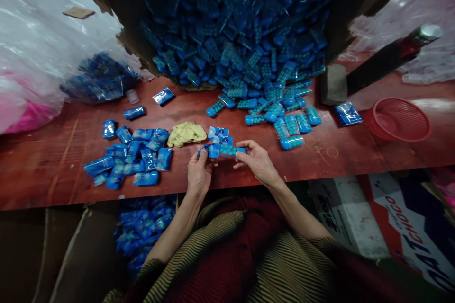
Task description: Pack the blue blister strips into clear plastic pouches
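My left hand (199, 173) pinches a blue printed wrapper (212, 150) between thumb and fingers, just above the table's front edge. In my right hand (259, 163) is a small clear pack of turquoise beads with a blue cap (229, 150), gripped at its capped end. The pack's other end meets the wrapper; whether it sits inside I cannot tell. Beyond my hands lie a few flat blue wrappers (219, 132) and a crumpled pale-yellow cloth or glove (186, 134). Several wrapped blue packs (133, 157) are gathered to the left, and unwrapped bead packs (291, 128) lie to the right.
A torn cardboard box (137, 54) spills many bead packs onto the red table (185, 177). Right of it are a heavy hammer (377, 68), a red plastic basket (398, 120) and rubber bands (332, 152). Blue packs (145, 227) fill a box below the table edge.
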A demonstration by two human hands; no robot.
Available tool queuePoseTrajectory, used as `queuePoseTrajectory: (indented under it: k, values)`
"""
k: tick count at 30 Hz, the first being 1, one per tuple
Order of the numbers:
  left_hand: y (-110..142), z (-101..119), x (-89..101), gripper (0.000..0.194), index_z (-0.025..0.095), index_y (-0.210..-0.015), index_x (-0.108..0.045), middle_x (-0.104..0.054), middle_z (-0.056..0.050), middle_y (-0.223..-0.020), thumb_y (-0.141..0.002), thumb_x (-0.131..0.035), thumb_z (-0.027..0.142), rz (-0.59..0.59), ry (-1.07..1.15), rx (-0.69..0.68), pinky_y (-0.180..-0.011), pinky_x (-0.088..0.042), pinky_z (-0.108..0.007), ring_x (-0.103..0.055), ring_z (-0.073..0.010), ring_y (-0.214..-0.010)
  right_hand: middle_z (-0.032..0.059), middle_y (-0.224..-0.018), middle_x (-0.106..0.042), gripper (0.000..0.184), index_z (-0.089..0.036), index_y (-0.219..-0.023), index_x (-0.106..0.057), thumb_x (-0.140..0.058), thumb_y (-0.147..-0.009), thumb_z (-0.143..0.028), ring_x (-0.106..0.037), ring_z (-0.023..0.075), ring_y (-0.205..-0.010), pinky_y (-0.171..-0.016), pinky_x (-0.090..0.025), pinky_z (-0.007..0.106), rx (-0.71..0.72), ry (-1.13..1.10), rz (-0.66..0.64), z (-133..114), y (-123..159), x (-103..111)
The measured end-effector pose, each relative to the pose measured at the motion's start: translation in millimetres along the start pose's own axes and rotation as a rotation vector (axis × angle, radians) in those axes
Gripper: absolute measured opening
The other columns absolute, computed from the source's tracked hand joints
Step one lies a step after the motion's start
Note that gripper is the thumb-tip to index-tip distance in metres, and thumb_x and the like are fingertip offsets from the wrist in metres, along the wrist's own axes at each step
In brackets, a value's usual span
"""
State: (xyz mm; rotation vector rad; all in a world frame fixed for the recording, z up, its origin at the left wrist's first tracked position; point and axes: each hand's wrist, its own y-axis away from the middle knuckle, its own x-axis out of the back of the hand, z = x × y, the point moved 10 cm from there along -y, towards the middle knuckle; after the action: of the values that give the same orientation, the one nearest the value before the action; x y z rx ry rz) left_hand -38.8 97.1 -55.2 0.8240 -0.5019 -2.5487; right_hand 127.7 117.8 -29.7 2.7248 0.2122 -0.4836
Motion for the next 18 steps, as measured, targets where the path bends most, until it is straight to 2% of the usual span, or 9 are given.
queuePoseTrajectory:
  k: [6,10,13,16,18]
  values:
    - [-1.1,-2.9,-0.1,0.038,0.015,-0.073,-0.058,-0.06,0.004,-0.057,-0.053,-0.081,0.038,-0.012,-0.003,0.019,-0.046,-0.045,-0.018,-0.056,-0.0078,-0.05,-0.0026,-0.077,-0.051,0.033,-0.019,-0.094,-0.053,-0.069,-0.068,-0.033,-0.054,0.0103,-0.069,-0.055,-0.058,0.026,0.06,0.096,0.034,3.1,4.4,-0.3]
    - [-1.0,-3.1,1.6,0.039,0.015,-0.076,-0.059,-0.064,0.003,-0.063,-0.053,-0.081,0.038,0.005,-0.009,0.024,-0.048,-0.046,-0.018,-0.058,-0.0083,-0.052,0.0026,-0.099,-0.049,0.024,-0.021,-0.093,-0.058,-0.066,-0.072,-0.029,-0.054,0.0128,-0.08,-0.058,-0.057,0.025,0.25,0.278,0.055,-11.9,10.3,-0.7]
    - [-0.6,-3.4,-1.3,0.04,0.015,-0.076,-0.058,-0.064,0.003,-0.062,-0.053,-0.082,0.038,-0.006,-0.025,0.029,-0.049,-0.048,-0.018,-0.059,-0.0084,-0.052,0.0042,-0.104,-0.049,0.021,-0.022,-0.093,-0.06,-0.066,-0.073,-0.024,-0.054,0.0158,-0.09,-0.064,-0.055,0.024,0.361,0.385,0.023,-19.0,14.8,-6.7]
    - [-1.0,-5.1,-3.8,0.041,0.016,-0.076,-0.057,-0.062,0.004,-0.061,-0.053,-0.082,0.038,-0.007,-0.065,0.033,-0.048,-0.047,-0.018,-0.058,-0.0081,-0.051,0.0028,-0.1,-0.049,0.023,-0.022,-0.092,-0.058,-0.068,-0.071,-0.025,-0.056,0.0131,-0.078,-0.053,-0.054,0.022,0.305,0.279,0.013,-6.6,12.3,-8.1]
    - [-1.7,-7.7,-4.5,0.041,0.016,-0.076,-0.056,-0.062,0.005,-0.06,-0.053,-0.081,0.038,0.006,-0.083,0.046,-0.046,-0.047,-0.018,-0.058,-0.0081,-0.05,0.0014,-0.097,-0.048,0.026,-0.022,-0.093,-0.056,-0.067,-0.07,-0.028,-0.053,0.0094,-0.065,-0.043,-0.05,0.021,0.245,0.182,0.069,6.2,10.4,-4.9]
